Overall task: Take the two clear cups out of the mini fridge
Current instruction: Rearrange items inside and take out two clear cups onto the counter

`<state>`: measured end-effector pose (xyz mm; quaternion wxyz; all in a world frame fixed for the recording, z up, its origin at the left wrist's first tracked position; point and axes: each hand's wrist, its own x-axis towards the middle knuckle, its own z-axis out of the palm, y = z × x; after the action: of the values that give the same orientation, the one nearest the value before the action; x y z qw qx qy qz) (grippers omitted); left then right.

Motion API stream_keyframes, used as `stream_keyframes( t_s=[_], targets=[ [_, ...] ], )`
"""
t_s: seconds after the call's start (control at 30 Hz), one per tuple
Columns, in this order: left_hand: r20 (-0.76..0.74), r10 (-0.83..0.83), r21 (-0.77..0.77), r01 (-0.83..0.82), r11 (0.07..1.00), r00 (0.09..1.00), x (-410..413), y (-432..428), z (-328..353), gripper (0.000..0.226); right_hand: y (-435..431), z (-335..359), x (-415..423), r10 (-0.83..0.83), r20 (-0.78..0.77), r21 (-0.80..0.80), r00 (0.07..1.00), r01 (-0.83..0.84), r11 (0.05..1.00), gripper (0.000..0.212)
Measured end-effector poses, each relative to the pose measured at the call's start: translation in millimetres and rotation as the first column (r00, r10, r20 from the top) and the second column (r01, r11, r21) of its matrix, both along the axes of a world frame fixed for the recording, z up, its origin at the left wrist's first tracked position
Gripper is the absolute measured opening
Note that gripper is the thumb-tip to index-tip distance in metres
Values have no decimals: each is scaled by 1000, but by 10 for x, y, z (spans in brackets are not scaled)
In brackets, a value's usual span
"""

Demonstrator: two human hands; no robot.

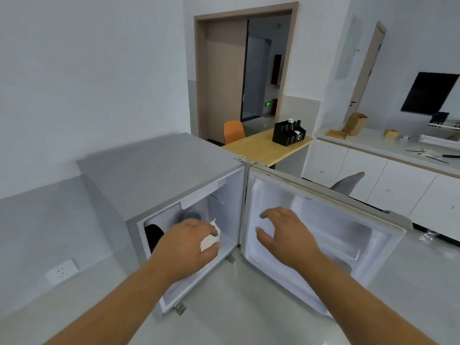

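Observation:
The grey mini fridge (159, 170) stands on the floor with its door (323, 235) swung wide to the right. My left hand (189, 245) is at the fridge opening, fingers closed around a whitish object (210, 239); blur keeps me from telling whether it is a clear cup. Behind that hand, inside the fridge, a dim round cup-like shape (191, 215) shows near the top. My right hand (283, 232) hovers in front of the door's inner side with fingers spread and nothing in it.
A black object (153, 235) sits at the left inside the fridge. A wall socket (62, 271) is low on the left wall. Behind the fridge are a wooden table (263, 148) with a black organiser (288, 133), an orange chair (234, 131), and white cabinets (388, 185) to the right.

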<state>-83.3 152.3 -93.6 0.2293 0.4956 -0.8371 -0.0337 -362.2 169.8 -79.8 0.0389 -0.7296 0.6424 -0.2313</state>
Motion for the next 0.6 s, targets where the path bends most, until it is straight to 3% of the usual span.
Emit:
stream_keyframes(
  t_s=[0.1,0.27,0.6],
  targets=[
    [-60,170,210,-154,965,984,-47,105,-335,47,-40,-277,309,24,153,135,988,-45,990,41],
    [-173,423,488,-296,821,890,-54,-100,-756,53,-346,-665,724,-82,342,382,936,-59,922,39],
    [-278,641,658,-345,670,715,-87,-1152,-1391,65,-1425,-1341,1226,-318,427,623,847,-21,782,31]
  ],
)
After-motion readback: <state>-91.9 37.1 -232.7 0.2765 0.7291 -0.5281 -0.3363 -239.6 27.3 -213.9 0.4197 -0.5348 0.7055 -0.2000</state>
